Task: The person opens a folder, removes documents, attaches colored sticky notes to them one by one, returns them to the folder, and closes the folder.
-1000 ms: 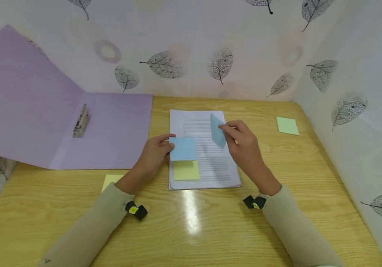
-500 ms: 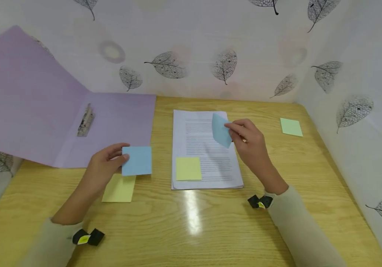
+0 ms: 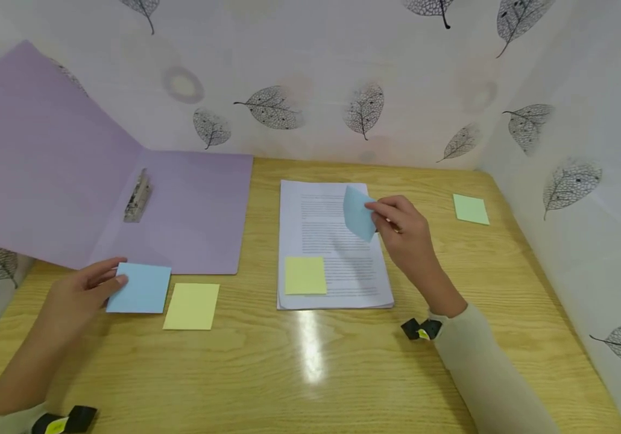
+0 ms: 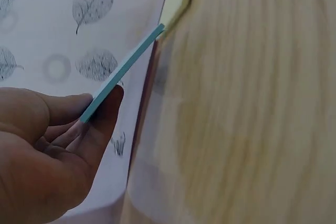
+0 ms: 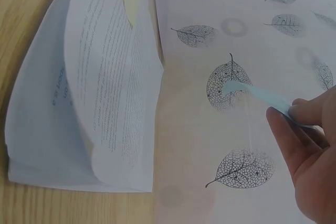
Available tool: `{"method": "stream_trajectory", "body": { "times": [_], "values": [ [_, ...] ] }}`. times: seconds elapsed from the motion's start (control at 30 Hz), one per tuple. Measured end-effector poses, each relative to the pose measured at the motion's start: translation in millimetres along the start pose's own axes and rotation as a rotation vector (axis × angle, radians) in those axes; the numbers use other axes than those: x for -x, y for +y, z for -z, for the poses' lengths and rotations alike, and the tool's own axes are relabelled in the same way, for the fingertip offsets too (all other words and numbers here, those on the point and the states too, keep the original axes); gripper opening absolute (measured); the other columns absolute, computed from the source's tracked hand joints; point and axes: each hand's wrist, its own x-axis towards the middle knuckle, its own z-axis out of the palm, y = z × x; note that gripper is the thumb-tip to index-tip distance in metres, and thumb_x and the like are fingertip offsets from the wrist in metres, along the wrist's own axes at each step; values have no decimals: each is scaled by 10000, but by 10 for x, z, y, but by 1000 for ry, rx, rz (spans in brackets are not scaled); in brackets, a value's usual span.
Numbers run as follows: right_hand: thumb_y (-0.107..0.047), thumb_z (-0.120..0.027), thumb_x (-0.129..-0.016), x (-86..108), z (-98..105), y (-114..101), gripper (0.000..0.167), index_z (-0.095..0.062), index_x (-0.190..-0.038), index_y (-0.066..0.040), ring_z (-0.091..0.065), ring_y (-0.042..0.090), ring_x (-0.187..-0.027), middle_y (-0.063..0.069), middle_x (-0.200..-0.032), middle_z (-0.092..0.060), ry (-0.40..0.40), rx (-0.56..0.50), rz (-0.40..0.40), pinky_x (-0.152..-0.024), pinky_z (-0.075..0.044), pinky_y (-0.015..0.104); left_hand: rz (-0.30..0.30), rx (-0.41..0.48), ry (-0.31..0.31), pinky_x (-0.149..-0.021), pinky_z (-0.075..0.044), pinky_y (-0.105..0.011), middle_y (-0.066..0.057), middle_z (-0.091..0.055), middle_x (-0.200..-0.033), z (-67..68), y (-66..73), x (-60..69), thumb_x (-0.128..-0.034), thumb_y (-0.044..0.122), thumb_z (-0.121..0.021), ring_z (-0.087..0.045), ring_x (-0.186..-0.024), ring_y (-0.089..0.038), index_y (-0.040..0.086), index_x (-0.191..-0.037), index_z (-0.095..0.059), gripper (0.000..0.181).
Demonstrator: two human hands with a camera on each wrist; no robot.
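My left hand (image 3: 74, 298) pinches a blue sticky note pad (image 3: 141, 289) by its left side, just left of a yellow sticky note pad (image 3: 192, 307) on the table. Seen edge-on in the left wrist view, the blue pad (image 4: 123, 73) has a visible thickness between thumb and fingers. Over the upper right of a stack of printed paper (image 3: 321, 238), my right hand (image 3: 405, 226) pinches a single blue sticky note (image 3: 358, 214) by its right edge. That note looks thin and slightly curved in the right wrist view. A yellow sticky note (image 3: 305, 275) lies on the stack's lower left.
An open purple lever folder (image 3: 196, 211) lies at the back left, its cover raised, with a metal clip (image 3: 138, 198) near the spine. A green sticky note pad (image 3: 470, 209) sits at the back right. Leaf-patterned sheeting (image 3: 310, 54) borders the wooden table (image 3: 256, 374).
My left hand has carried the blue pad left, from over the paper stack past the yellow pad. The right hand still holds its blue note in nearly the same place.
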Motion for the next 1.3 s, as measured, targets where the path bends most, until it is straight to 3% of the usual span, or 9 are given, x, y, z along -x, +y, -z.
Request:
{"method": "stream_trajectory", "body": {
  "times": [0.13, 0.3, 0.43, 0.5, 0.6, 0.73, 0.97, 1.13, 1.3],
  "values": [
    [48, -659, -937, -1, -5, -13, 206, -764, -1109, 4, -583, 162, -845, 149, -1103, -652, -3, -7, -1, -713, -427, 78, 11, -57, -31, -645, -437, -116, -326, -479, -1434, 91, -148, 12, -1046, 467, -493, -596, -1068, -205, 60, -1545, -390, 652],
    [60, -659, -932, -1, -11, -25, 198, -765, -1093, 16, -577, 158, -835, 154, -1098, -653, -7, -8, 3, -705, -423, 84, 59, -59, -57, -732, -467, -88, -357, -418, -1476, 107, -236, 4, -1056, 456, -470, -395, -1308, -571, 9, -1542, -362, 669],
    [55, -660, -933, 9, -19, -34, 194, -763, -1094, 21, -586, 166, -840, 153, -1100, -651, -17, -3, 0, -707, -425, 81, 56, -119, -32, -854, -536, -391, -345, -458, -1457, 121, -249, 15, -1058, 457, -464, -430, -1291, -566, 0, -1530, -384, 661],
    [54, -659, -934, 17, -19, -42, 192, -762, -1094, 24, -592, 171, -844, 154, -1097, -650, -18, -5, -2, -710, -427, 80, 34, -155, -10, -838, -526, -391, -346, -490, -1428, 135, -229, 27, -1057, 455, -470, -466, -1260, -556, -1, -1520, -403, 654],
    [53, -656, -937, 28, -19, -47, 193, -761, -1096, 23, -596, 172, -838, 155, -1098, -648, -19, -15, -11, -706, -434, 81, 0, -142, 9, -736, -499, -198, -302, -551, -1395, 121, -131, 30, -1044, 456, -506, -623, -1138, -180, 45, -1515, -439, 629],
    [42, -637, -953, 44, -42, -63, 205, -755, -1118, 6, -617, 164, -820, 138, -1123, -642, -40, -96, -69, -686, -480, 93, -96, -23, 15, -712, -443, -52, -134, -616, -1383, -70, 275, 7, -1028, 440, -553, -460, -973, 228, 119, -1487, -507, 562],
    [20, -642, -960, 61, -116, -113, 242, -725, -1185, -13, -610, 110, -890, 113, -1118, -645, -66, -192, -133, -712, -548, 130, -344, 343, -189, -924, -529, -169, -125, -662, -1319, -869, 1348, -206, -1018, 304, -620, -674, -1122, -77, 97, -1412, -577, 448],
    [5, -665, -950, 69, -160, -183, 441, -597, -1383, -45, -660, 184, -890, 158, -1100, -686, -69, -192, -147, -735, -550, 117, -369, 594, -427, -1074, -486, -374, -117, -625, -1381, -1410, 1939, -431, -1022, 230, -614, -604, -1278, -301, 51, -1457, -512, 481],
    [-11, -684, -942, 114, -204, -269, 479, -570, -1406, -36, -707, 241, -954, 163, -1122, -721, -93, -152, -64, -806, -562, 150, -297, 766, -534, -1103, -443, -427, -120, -554, -1468, -1640, 2180, -549, -1049, 252, -562, -560, -1337, -248, 23, -1523, -406, 549]
  ]
}}
